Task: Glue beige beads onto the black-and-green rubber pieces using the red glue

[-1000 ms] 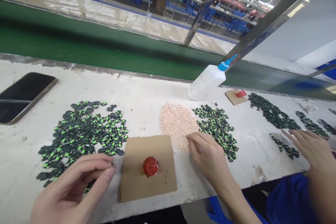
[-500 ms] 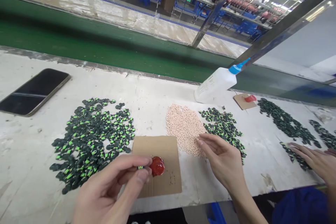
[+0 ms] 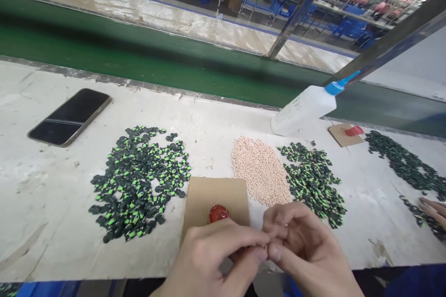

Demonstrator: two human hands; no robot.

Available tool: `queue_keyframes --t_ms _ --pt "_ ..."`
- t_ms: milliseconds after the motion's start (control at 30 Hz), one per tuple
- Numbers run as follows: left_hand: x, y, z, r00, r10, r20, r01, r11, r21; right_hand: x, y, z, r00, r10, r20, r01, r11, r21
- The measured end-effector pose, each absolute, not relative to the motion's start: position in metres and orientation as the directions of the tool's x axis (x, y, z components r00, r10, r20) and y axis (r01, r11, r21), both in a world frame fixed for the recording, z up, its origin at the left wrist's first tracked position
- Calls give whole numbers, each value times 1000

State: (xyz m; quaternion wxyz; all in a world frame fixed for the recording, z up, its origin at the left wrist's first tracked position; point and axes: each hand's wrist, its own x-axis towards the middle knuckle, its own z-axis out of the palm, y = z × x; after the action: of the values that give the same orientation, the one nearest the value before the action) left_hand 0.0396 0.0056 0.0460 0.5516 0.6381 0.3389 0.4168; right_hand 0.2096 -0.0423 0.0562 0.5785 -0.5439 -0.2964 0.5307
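Observation:
My left hand (image 3: pixel 223 253) is closed in a pinch on a small black-and-green piece, mostly hidden by the fingers now. Against its fingertips, my right hand (image 3: pixel 306 250) is also pinched; what it holds is hidden or too small to name. Both meet over the near edge of a cardboard square (image 3: pixel 218 188). On that card, partly behind my left hand, sits a glossy red round cap (image 3: pixel 219 212). Pale pink beads (image 3: pixel 259 169) lie heaped beyond my right hand. Black-and-green pieces form a pile (image 3: pixel 139 181) on the left and another pile (image 3: pixel 315 181) right of the beads.
A white bottle with a blue nozzle (image 3: pixel 303 109) leans at the back. At far left lies a phone (image 3: pixel 71 116). A second card (image 3: pixel 339 137) carries a red cap (image 3: pixel 354 131). Another person's hand (image 3: pixel 434 211) is near more dark pieces (image 3: pixel 406 160) at the right.
My right hand has left the bead heap and come left and down to my left hand. My left hand has moved right, away from the red cap. The view has shifted slightly.

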Motion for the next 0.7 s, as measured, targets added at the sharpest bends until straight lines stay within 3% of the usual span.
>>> queue_keyframes --t_ms 233,433,567,700 --pt "30 4 36 461 882 102 -43 -93 995 201 -45 64 237 925 -297 -232 -243 -942" --pt "30 -7 22 361 916 175 -84 -155 984 196 -49 54 259 927 -272 -222 -217 -951" --pt "30 -10 18 264 917 300 -76 -290 954 197 -51 48 143 976 -164 -126 -146 -981" --pt "30 -12 16 228 861 455 35 -474 880 195 -53 44 89 974 -206 -195 -186 -963"
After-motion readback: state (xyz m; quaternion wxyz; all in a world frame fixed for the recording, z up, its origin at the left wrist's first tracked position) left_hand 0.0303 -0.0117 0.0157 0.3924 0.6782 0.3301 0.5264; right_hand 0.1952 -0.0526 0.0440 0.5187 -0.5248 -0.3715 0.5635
